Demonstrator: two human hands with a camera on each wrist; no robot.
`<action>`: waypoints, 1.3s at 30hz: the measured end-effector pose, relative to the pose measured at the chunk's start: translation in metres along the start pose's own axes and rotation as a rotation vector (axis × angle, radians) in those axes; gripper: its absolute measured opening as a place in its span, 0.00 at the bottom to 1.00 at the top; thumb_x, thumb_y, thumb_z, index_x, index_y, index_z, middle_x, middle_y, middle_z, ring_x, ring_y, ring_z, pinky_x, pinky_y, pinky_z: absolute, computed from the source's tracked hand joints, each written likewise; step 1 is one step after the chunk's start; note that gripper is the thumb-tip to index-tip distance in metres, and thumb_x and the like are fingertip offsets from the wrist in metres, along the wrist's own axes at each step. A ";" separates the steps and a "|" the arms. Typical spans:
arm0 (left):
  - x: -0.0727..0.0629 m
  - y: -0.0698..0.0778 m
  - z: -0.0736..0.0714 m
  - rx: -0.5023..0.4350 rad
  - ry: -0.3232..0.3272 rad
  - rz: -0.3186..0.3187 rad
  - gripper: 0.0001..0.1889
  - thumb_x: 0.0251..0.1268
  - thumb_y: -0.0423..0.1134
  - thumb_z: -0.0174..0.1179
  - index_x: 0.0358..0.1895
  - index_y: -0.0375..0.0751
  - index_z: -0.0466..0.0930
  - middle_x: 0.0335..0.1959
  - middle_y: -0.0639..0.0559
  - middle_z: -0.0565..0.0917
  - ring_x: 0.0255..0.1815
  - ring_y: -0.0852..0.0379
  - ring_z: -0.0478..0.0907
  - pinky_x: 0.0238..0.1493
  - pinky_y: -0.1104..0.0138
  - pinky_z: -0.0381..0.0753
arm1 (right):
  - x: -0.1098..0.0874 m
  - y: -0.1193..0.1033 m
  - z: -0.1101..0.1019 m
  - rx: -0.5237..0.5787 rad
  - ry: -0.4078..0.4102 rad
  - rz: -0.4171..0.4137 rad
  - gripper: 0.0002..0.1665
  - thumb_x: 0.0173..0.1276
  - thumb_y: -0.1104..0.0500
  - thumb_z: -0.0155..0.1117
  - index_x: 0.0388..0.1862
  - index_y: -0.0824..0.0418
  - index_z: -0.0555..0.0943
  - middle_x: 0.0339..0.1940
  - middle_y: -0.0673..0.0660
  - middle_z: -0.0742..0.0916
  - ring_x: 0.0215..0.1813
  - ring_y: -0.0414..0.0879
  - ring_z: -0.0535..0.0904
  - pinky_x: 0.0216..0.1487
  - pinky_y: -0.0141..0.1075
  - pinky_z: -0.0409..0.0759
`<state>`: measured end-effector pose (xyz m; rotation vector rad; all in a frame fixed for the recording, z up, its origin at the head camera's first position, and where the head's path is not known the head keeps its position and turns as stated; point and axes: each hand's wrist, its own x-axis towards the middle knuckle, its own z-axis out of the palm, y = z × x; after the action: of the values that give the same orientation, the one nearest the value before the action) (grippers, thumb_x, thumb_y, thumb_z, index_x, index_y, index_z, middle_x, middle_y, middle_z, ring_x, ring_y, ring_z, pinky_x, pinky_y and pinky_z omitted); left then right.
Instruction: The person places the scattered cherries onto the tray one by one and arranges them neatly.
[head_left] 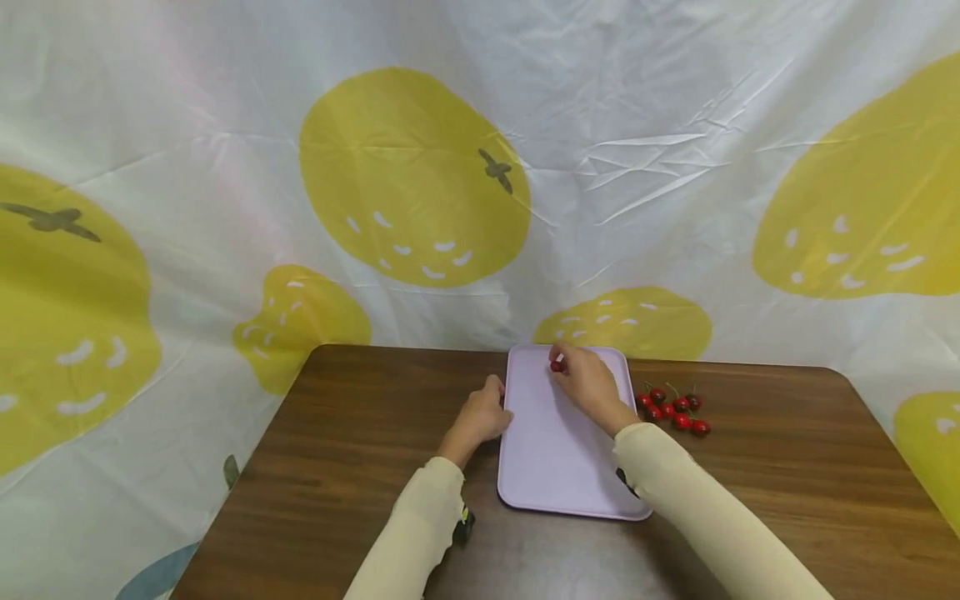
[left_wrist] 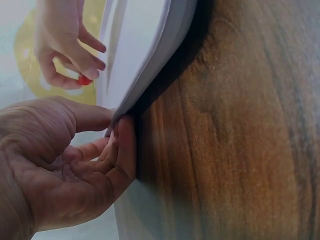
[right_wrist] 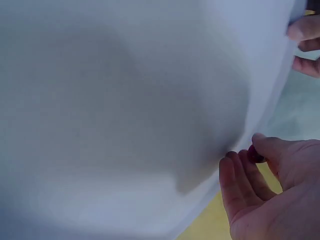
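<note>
Pinching a small red cherry (head_left: 557,365) in the right hand (head_left: 588,383) fingers just over the far end of the flat lilac plastic tray (head_left: 555,467), while the left hand (head_left: 480,417) fingers curl on the tray's left rim, long axis running away along the brown wooden counter (head_left: 337,433).

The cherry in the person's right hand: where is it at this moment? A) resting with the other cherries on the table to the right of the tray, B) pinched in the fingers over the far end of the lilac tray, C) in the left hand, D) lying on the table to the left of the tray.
B: the right hand pinches the cherry above the far end of the lilac tray.
</note>
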<state>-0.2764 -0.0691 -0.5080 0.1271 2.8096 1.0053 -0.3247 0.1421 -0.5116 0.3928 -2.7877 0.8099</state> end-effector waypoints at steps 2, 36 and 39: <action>0.001 -0.002 0.001 0.010 0.005 0.006 0.17 0.65 0.32 0.63 0.54 0.37 0.70 0.48 0.29 0.86 0.45 0.40 0.82 0.53 0.47 0.82 | 0.004 0.000 0.004 -0.024 -0.016 -0.004 0.12 0.68 0.64 0.73 0.47 0.56 0.81 0.36 0.55 0.91 0.39 0.53 0.86 0.38 0.51 0.81; 0.001 -0.003 0.000 0.031 0.028 0.000 0.17 0.63 0.36 0.67 0.51 0.40 0.72 0.47 0.32 0.87 0.46 0.39 0.84 0.52 0.46 0.82 | 0.016 -0.006 0.018 -0.236 -0.021 -0.061 0.10 0.76 0.61 0.63 0.49 0.50 0.86 0.45 0.59 0.88 0.44 0.58 0.87 0.39 0.55 0.85; -0.001 -0.002 0.000 0.033 0.031 0.000 0.17 0.64 0.36 0.67 0.52 0.40 0.73 0.48 0.32 0.87 0.46 0.39 0.83 0.53 0.46 0.82 | 0.016 -0.006 0.017 -0.232 -0.023 -0.065 0.11 0.75 0.62 0.63 0.50 0.50 0.86 0.46 0.60 0.88 0.44 0.58 0.87 0.39 0.56 0.85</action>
<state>-0.2760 -0.0711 -0.5092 0.1158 2.8556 0.9690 -0.3400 0.1248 -0.5184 0.4508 -2.8313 0.4638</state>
